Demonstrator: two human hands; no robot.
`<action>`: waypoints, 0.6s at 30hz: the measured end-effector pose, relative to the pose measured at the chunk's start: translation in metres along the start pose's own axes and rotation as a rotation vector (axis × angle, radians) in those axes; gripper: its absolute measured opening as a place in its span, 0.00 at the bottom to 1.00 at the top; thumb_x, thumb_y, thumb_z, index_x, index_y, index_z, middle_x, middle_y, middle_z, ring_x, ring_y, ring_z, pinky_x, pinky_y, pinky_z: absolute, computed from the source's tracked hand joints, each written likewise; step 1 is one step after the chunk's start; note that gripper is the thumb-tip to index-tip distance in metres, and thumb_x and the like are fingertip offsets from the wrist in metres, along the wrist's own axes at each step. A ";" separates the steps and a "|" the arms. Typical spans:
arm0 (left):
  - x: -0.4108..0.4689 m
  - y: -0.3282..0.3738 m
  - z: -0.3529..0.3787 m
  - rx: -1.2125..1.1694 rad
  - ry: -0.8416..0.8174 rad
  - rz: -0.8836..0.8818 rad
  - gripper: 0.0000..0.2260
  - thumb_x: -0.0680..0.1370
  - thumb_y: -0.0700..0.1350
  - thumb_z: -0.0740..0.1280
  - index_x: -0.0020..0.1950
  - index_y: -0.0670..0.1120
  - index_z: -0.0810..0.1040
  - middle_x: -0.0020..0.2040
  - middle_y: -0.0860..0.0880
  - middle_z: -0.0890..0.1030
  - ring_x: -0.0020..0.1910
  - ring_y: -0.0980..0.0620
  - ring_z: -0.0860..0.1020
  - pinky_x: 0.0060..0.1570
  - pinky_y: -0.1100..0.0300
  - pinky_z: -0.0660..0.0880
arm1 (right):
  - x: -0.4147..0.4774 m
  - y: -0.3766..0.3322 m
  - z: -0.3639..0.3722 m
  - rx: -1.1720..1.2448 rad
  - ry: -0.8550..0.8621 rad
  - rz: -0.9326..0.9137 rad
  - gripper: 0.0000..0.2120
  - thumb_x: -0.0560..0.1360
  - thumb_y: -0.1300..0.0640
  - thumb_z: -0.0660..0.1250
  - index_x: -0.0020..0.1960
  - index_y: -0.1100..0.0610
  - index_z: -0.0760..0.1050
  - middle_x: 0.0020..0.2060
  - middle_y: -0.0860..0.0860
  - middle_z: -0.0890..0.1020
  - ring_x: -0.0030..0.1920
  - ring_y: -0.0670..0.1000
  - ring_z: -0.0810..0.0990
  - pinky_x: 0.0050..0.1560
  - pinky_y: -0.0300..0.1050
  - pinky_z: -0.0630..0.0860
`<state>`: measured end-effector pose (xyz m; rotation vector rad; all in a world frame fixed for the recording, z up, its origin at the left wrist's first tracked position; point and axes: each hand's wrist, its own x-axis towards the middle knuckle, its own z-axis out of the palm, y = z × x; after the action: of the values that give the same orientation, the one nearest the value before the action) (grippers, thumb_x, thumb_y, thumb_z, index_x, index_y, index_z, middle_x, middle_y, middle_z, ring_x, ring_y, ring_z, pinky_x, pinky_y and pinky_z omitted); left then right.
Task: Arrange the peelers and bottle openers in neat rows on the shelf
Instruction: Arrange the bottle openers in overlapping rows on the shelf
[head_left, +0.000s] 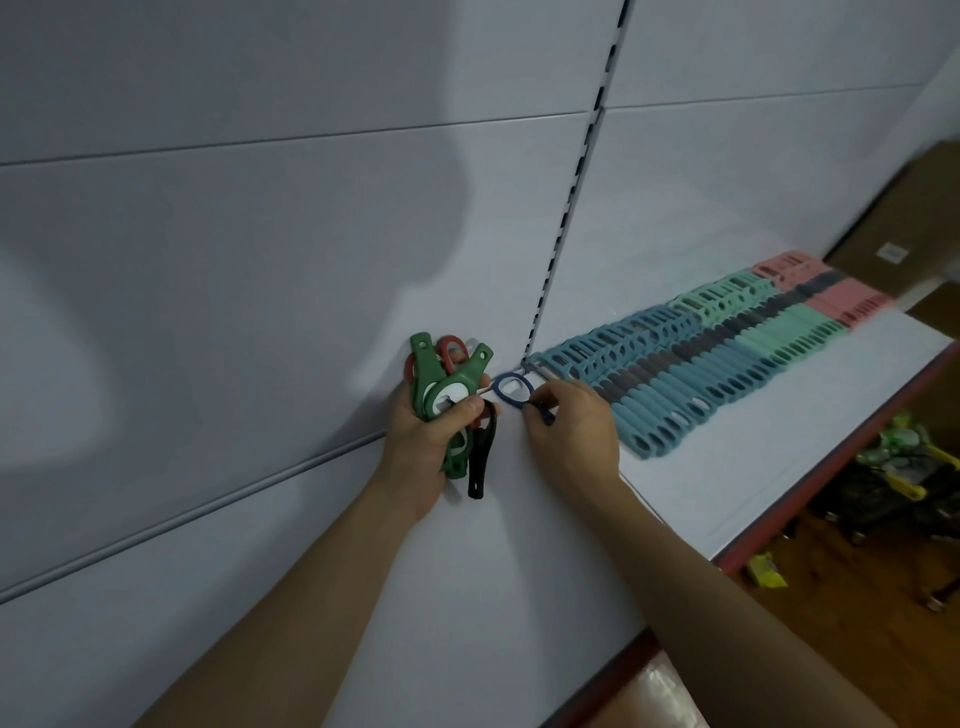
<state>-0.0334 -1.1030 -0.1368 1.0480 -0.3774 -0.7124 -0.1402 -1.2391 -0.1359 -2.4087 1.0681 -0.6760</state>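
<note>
**As the right hand (571, 434) is lowering it, a blue bottle opener (511, 391) is starting its own row**

Because it is being pinched at the handle end between thumb and forefinger, the blue bottle opener is pointing its ring head towards the back panel (260, 260). It is sitting low at the back of the shelf (753, 467), just beside the near end of the peelers (691, 374). That grip is probably leaving the head free to be squared up against them. The remaining right fingers are curling under the palm.

Just to the left, the left hand (431, 431) is wrapping fingers and thumb round a bundle of openers (441, 384), green, red and black. It seems to be serving as a ready stock within easy reach of the right hand.

The peelers are lying overlapped in tight rows, running away to the right and grouped by colour: blue, then teal, then pink. They are setting the line that the openers should be following. Behind them a slotted upright (576, 208) is rising from the shelf corner. Past the shelf's red front edge (831, 457), loose packets are lying on the floor (857, 597).
</note>
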 end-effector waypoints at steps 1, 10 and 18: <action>0.001 -0.001 0.000 0.004 -0.001 0.005 0.22 0.72 0.38 0.74 0.66 0.47 0.80 0.59 0.44 0.85 0.56 0.40 0.84 0.54 0.51 0.80 | 0.000 0.000 0.000 0.001 0.004 -0.002 0.03 0.76 0.55 0.69 0.47 0.53 0.81 0.45 0.47 0.79 0.43 0.48 0.77 0.44 0.48 0.79; 0.003 -0.006 0.000 0.009 -0.068 0.044 0.28 0.75 0.35 0.71 0.74 0.44 0.73 0.66 0.48 0.82 0.66 0.47 0.80 0.59 0.54 0.79 | -0.004 -0.001 -0.007 0.161 0.015 -0.116 0.05 0.78 0.51 0.69 0.52 0.50 0.80 0.47 0.44 0.79 0.43 0.45 0.75 0.43 0.38 0.72; 0.000 -0.001 0.005 -0.114 -0.131 0.012 0.25 0.75 0.32 0.67 0.73 0.41 0.73 0.63 0.45 0.83 0.62 0.43 0.81 0.54 0.55 0.80 | -0.026 -0.014 -0.030 0.595 -0.441 0.035 0.22 0.74 0.61 0.74 0.62 0.47 0.71 0.39 0.51 0.85 0.37 0.56 0.83 0.39 0.55 0.80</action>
<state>-0.0371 -1.1065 -0.1350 0.8931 -0.4505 -0.7850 -0.1650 -1.2160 -0.1112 -1.8876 0.6128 -0.3531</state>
